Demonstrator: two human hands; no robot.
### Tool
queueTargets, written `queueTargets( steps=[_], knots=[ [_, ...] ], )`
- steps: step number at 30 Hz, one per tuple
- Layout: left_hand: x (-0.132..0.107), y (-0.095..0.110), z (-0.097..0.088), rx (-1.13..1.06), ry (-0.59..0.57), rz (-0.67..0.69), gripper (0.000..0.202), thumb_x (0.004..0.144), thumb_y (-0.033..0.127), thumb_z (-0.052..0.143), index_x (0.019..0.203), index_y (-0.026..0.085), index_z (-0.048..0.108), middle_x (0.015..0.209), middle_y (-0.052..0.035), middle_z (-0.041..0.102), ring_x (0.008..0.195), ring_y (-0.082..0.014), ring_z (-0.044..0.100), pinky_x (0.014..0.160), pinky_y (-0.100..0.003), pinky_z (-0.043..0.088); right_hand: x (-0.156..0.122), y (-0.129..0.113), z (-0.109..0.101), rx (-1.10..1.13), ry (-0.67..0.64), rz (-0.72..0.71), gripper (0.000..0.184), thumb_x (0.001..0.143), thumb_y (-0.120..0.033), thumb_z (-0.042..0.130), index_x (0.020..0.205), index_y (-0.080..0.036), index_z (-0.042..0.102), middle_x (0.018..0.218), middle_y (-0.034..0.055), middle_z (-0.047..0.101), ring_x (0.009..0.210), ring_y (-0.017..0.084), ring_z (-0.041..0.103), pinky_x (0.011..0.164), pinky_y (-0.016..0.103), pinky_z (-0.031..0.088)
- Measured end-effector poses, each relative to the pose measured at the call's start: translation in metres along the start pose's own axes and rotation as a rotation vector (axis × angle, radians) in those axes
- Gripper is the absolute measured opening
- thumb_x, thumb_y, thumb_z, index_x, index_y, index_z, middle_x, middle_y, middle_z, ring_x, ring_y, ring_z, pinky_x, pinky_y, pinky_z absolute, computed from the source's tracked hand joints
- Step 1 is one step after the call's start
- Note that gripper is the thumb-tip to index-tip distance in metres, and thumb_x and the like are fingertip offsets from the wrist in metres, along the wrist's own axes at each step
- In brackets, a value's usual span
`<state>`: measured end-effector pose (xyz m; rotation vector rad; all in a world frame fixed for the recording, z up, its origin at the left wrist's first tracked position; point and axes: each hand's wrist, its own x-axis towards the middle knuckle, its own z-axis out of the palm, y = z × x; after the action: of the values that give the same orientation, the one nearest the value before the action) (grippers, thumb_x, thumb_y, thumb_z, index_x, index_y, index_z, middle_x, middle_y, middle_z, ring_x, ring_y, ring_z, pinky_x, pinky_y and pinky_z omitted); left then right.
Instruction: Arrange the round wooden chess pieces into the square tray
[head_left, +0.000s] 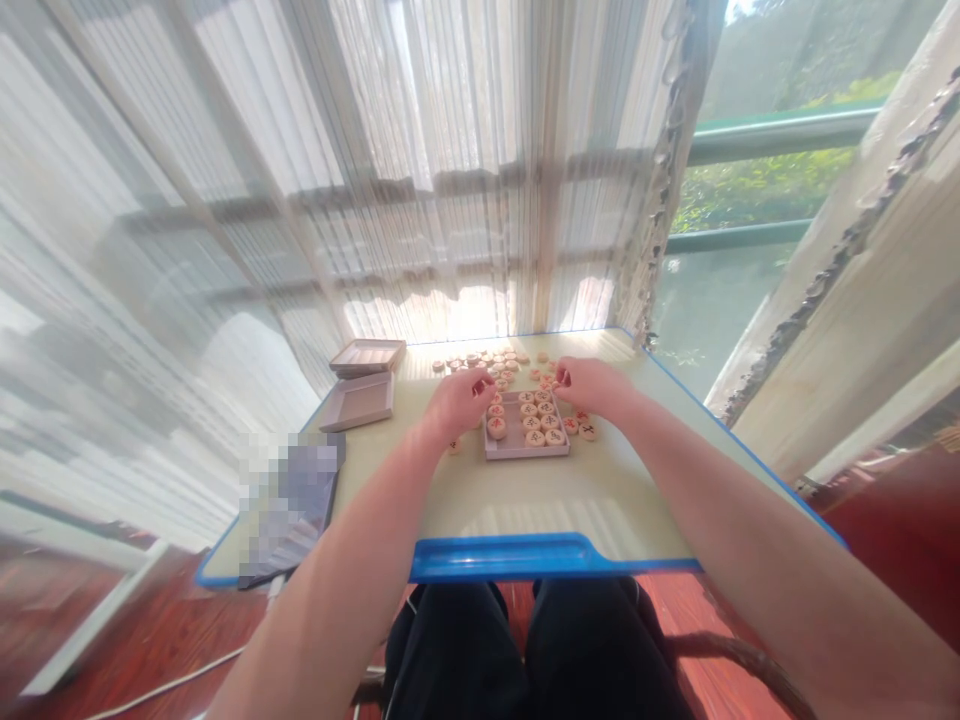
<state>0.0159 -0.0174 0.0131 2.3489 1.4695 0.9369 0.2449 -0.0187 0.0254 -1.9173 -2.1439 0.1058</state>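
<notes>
A shallow box (512,455) stands on the table in front of me. Inside it, round xiangqi pieces form one column on the left, with a red-marked piece (496,428) at its near end, and two columns on the right, including a near piece (534,438). Bare box floor shows between them. At the box's far left corner, my left hand (466,393) is closed in a pinch; whatever is in its fingertips is too small to make out. My right hand (589,384) has its fingers curled together by the far right corner, their contents also unclear.
Loose xiangqi pieces (472,358) are scattered behind the box, and a few, like this dark-marked piece (587,432), lie to its right. Two shallow trays (358,402) sit at the left edge near a pixelated flat device (292,505). A blue rim (502,558) edges the table.
</notes>
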Motion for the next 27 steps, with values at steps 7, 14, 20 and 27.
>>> queueTargets(
  steps=[7, 14, 20, 27],
  knots=[
    [0.0, 0.005, -0.003, -0.357, -0.045, -0.013, 0.031, 0.074, 0.034, 0.06, 0.1, 0.018, 0.065, 0.08, -0.0028, 0.068, 0.071, -0.0137, 0.061, 0.066, -0.024, 0.049, -0.009, -0.019, -0.004, 0.324, 0.179, -0.271, 0.016, 0.079, -0.037, 0.056, 0.084, -0.023, 0.062, 0.084, -0.001, 0.068, 0.069, 0.012, 0.056, 0.063, 0.023, 0.039],
    [0.001, 0.005, -0.001, -0.497, -0.104, 0.007, 0.029, 0.072, 0.027, 0.065, 0.098, 0.013, 0.063, 0.091, -0.0094, 0.069, 0.08, -0.0168, 0.065, 0.07, -0.029, 0.054, -0.015, -0.027, -0.006, 0.508, 0.143, -0.288, 0.026, 0.076, -0.045, 0.059, 0.081, -0.019, 0.063, 0.079, 0.0017, 0.067, 0.067, 0.013, 0.056, 0.063, 0.024, 0.041],
    [0.0, 0.009, -0.004, -0.476, -0.124, 0.028, 0.038, 0.071, 0.033, 0.069, 0.105, 0.016, 0.065, 0.091, -0.0083, 0.07, 0.075, -0.0152, 0.064, 0.067, -0.028, 0.054, -0.015, -0.033, -0.004, 0.653, 0.06, -0.234, 0.029, 0.071, -0.047, 0.063, 0.075, -0.019, 0.061, 0.074, 0.0017, 0.065, 0.071, 0.015, 0.059, 0.064, 0.026, 0.045],
    [0.001, 0.008, -0.002, -0.411, -0.14, 0.057, 0.027, 0.073, 0.029, 0.066, 0.097, 0.017, 0.069, 0.087, -0.0054, 0.07, 0.072, -0.0133, 0.063, 0.066, -0.025, 0.052, -0.015, -0.034, -0.002, 0.771, -0.009, -0.211, 0.026, 0.07, -0.042, 0.065, 0.076, -0.018, 0.061, 0.075, 0.0015, 0.067, 0.073, 0.015, 0.061, 0.067, 0.026, 0.046]
  ],
)
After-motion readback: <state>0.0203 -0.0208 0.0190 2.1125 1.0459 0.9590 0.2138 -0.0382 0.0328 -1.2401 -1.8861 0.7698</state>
